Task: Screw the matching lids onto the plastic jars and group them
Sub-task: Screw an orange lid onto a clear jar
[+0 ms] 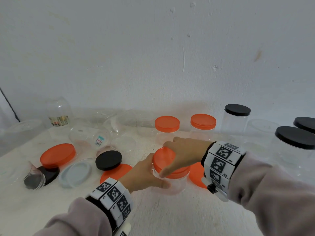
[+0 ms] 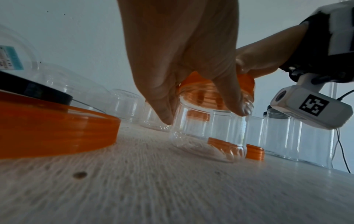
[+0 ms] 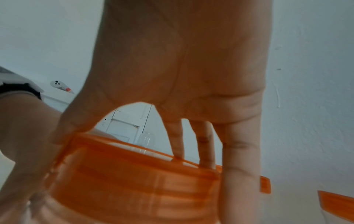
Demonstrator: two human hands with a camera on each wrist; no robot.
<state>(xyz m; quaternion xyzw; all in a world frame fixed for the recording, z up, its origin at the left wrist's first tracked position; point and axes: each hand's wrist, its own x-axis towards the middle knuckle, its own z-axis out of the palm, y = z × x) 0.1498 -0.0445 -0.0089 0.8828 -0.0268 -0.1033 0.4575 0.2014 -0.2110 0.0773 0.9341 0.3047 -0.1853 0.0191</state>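
Steadying a clear jar (image 1: 172,182) near the front of the tabletop (image 1: 170,215), the left hand (image 1: 144,174) wrapped its fingers around the body so it would not spin, while the right hand (image 1: 184,155) clasped the orange lid (image 1: 164,159) from above, apparently to turn it onto the threads. Two orange-capped jars (image 1: 167,128) stood together by the wall, black-capped ones (image 1: 237,116) grouped to the right, and loose lids (image 1: 58,155) waited at left.

The held jar (image 1: 172,182) is being taken as landmark: two lidded jars (image 1: 167,127) are standing behind it, loose lids (image 1: 109,160) are lying to its left, three capped jars (image 1: 237,116) are standing to its right
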